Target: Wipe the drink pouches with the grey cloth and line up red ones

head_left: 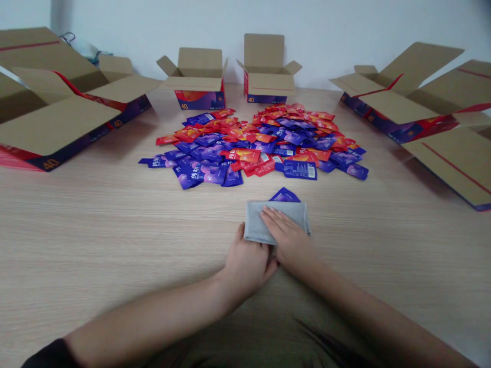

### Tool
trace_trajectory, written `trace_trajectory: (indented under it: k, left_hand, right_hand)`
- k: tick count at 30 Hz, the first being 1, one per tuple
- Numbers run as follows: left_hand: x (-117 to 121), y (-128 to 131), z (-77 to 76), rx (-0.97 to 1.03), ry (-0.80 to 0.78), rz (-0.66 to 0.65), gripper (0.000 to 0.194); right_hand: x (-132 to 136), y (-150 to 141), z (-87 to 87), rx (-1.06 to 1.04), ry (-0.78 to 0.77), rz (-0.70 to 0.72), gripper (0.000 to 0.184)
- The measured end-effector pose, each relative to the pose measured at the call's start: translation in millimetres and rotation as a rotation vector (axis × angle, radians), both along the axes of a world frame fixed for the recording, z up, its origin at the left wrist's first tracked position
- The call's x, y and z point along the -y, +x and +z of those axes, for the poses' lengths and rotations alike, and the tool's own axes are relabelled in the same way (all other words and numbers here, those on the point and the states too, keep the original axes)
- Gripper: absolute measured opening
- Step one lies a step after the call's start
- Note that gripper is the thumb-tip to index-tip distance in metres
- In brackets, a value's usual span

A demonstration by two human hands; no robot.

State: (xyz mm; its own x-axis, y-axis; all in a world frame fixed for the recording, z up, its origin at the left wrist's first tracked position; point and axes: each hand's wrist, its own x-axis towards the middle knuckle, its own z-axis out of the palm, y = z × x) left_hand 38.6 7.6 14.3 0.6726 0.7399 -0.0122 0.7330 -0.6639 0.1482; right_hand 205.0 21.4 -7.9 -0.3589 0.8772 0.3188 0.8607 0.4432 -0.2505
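Note:
A folded grey cloth (256,220) lies in front of me, covering most of a purple pouch (284,195) whose top corner sticks out beyond the far edge. My right hand (291,237) rests on the cloth with its fingers stretched flat across it; its thumb is hidden. At the near left edge of the cloth, my left hand (247,266) is curled, with some fingers tucked beneath the fabric. What those fingers grip is out of sight. Just past the cloth spreads a pile of red pouches (245,156) and purple pouches (209,171).
Two open cartons, a back-left carton (199,100) and a back-centre carton (266,99), stand behind the pile by the wall. Larger open cartons with spread flaps flank the table: left cartons (57,125) and right cartons (399,110). A plastic bag (86,50) sits at the back left.

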Motion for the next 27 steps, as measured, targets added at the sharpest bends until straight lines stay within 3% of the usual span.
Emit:
trace_trajectory:
  k: [2, 7, 12, 18, 23, 27]
  left_hand:
    - [0, 0, -0.2, -0.001, -0.003, 0.011, 0.054]
    - [1, 1, -3.0, 0.004, 0.042, 0.065, 0.07]
    - [0, 0, -1.3, -0.016, -0.007, -0.003, 0.05]
    - [1, 0, -5.0, -0.02, 0.059, 0.056, 0.072]
    - [0, 0, -3.4, -0.043, 0.027, 0.038, 0.065]
    - [-1, 0, -3.7, -0.018, 0.056, 0.049, 0.07]
  right_hand:
    - [-5, 3, 1.0, -0.013, -0.019, 0.03, 0.066]
    - [-13, 17, -0.2, -0.051, 0.003, -0.188, 0.068]
    - [-1, 4, -1.2, -0.03, -0.016, 0.084, 0.07]
    - [-17, 27, -3.1, -0.044, 0.003, -0.222, 0.066]
    - [-3, 19, -7.0, 0.017, 0.021, 0.041, 0.068]
    - [-9, 24, -4.0, -0.039, 0.005, -0.095, 0.071]
